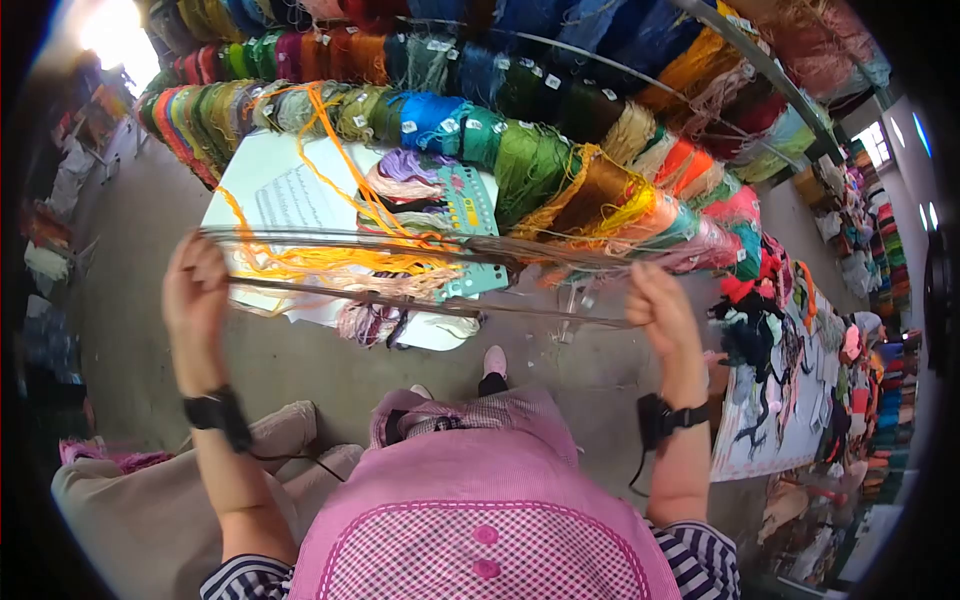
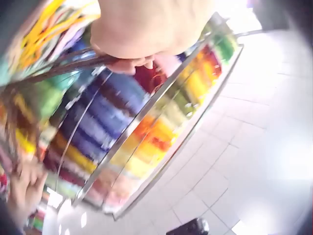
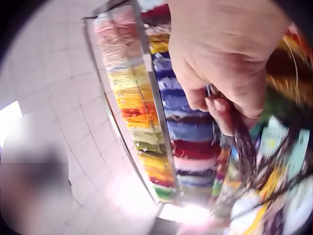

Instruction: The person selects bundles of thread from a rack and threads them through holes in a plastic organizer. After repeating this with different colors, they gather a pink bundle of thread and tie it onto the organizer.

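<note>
A long brown skein of thread (image 1: 400, 245) is stretched across in front of the body, its strands parted into two runs. My left hand (image 1: 195, 300) grips one end of the loop; my right hand (image 1: 662, 305) holds the other end with curled fingers. In the right wrist view, dark strands (image 3: 244, 149) come out from the closed fingers of that hand (image 3: 222, 58). The left wrist view shows the brown strands (image 2: 63, 67) running from under the left hand (image 2: 151, 27). Below the skein, orange-yellow thread (image 1: 330, 270) lies over a white board (image 1: 235, 205).
A teal card with holes (image 1: 470, 215) and a printed sheet (image 1: 300, 205) lie on the board beside purple and pink skeins (image 1: 405, 175). Racks of coloured skeins (image 1: 430, 120) stand right behind it. At the right, a white table (image 1: 760, 440) carries more thread. Someone's beige-clad legs (image 1: 180, 510) are at lower left.
</note>
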Tool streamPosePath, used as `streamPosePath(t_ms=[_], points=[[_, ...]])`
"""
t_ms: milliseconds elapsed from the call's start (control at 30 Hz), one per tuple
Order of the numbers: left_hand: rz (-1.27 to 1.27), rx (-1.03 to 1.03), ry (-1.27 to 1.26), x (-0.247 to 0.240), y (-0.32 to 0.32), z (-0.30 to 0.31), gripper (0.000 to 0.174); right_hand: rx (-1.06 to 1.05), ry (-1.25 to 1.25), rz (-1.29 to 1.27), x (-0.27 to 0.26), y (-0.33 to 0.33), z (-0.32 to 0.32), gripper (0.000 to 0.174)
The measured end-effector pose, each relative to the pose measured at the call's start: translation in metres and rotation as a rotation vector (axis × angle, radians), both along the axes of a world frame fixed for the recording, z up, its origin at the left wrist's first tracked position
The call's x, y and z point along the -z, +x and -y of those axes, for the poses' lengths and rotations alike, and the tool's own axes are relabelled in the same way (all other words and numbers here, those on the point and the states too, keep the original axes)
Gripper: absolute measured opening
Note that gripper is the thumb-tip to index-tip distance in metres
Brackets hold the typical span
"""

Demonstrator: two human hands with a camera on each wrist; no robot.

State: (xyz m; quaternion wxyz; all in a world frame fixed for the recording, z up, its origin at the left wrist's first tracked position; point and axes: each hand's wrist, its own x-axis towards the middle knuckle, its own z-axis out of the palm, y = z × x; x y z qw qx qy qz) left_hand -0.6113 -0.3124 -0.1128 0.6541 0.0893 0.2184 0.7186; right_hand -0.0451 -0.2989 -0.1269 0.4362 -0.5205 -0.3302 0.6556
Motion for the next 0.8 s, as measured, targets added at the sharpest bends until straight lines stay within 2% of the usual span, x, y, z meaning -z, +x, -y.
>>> streamPosePath(t_ms=[33, 67, 100, 167, 200, 267, 300, 333, 367, 400, 433, 467, 500, 533, 567, 633, 667, 700, 733, 767, 800], points=[[0.090, -0.012, -0.002, -0.001, -0.041, 0.006, 0.019, 0.080, -0.026, 0.170, 0.002, 0.029, -0.002, 0.027], [0.004, -0.111, -0.035, -0.001, -0.079, 0.012, 0.019, 0.120, -0.039, 0.233, 0.012, 0.066, -0.004, 0.028], [-0.083, -0.207, -0.067, 0.002, -0.120, 0.018, 0.020, 0.187, -0.036, 0.403, 0.019, 0.100, -0.006, 0.028], [-0.015, -0.109, 0.047, 0.023, -0.230, 0.033, 0.016, 0.284, -0.043, 0.583, 0.025, 0.162, -0.006, 0.024], [-0.081, -0.117, 0.099, 0.035, -0.292, 0.041, 0.014, 0.356, -0.055, 0.650, 0.022, 0.184, -0.005, 0.023], [-0.139, -0.117, 0.149, 0.044, -0.366, 0.057, 0.013, 0.475, -0.048, 0.827, 0.018, 0.231, -0.001, 0.020], [-0.335, -0.258, 0.073, 0.038, -0.382, 0.064, 0.014, 0.523, -0.031, 0.934, 0.024, 0.262, 0.001, 0.025], [-0.535, -0.398, -0.005, 0.034, -0.401, 0.072, 0.015, 0.593, 0.205, 1.023, 0.035, 0.292, 0.005, 0.028], [-0.737, -0.537, -0.084, 0.036, -0.427, 0.083, 0.018, 0.627, 0.149, 1.161, 0.018, 0.293, 0.015, 0.028], [-0.723, -0.092, 0.261, 0.032, -0.442, 0.090, 0.016, 0.686, 0.108, 1.387, 0.013, 0.302, 0.021, 0.025], [-0.897, -0.513, -0.019, 0.026, -0.457, 0.098, 0.015, 0.741, 0.063, 1.613, 0.008, 0.309, 0.025, 0.022], [-0.970, -0.657, -0.106, 0.018, -0.421, 0.095, 0.017, 0.738, 0.061, 1.615, 0.009, 0.313, 0.028, 0.022], [-1.020, -0.757, -0.174, 0.006, -0.375, 0.089, 0.019, 0.754, 0.188, 1.464, 0.013, 0.312, 0.027, 0.022], [-1.045, -0.807, -0.208, -0.007, -0.312, 0.078, 0.023, 0.759, 0.308, 1.304, 0.017, 0.308, 0.024, 0.022], [-1.043, -0.812, -0.220, -0.022, -0.241, 0.069, 0.027, 0.731, 0.340, 1.174, 0.014, 0.275, 0.020, 0.020], [-0.890, -0.511, -0.091, -0.019, -0.177, 0.049, 0.041, 0.586, 0.423, 0.906, 0.035, 0.236, 0.004, 0.016], [-0.745, -0.329, 0.020, -0.022, -0.105, 0.040, 0.041, 0.468, 0.383, 0.966, 0.042, 0.209, 0.000, 0.016], [-0.643, -0.363, -0.146, 0.008, -0.075, 0.039, 0.032, 0.345, 0.348, 1.021, 0.049, 0.174, -0.005, 0.015], [-0.517, -0.113, -0.096, 0.020, -0.030, 0.037, 0.020, 0.244, 0.335, 0.949, 0.061, 0.134, -0.008, 0.016], [-0.558, -0.076, -0.312, 0.038, 0.011, 0.034, 0.013, 0.148, 0.322, 0.879, 0.071, 0.092, -0.009, 0.017], [-0.595, 0.211, -0.268, 0.054, 0.038, 0.034, 0.017, 0.045, 0.344, 0.929, 0.075, 0.049, -0.008, 0.018]])
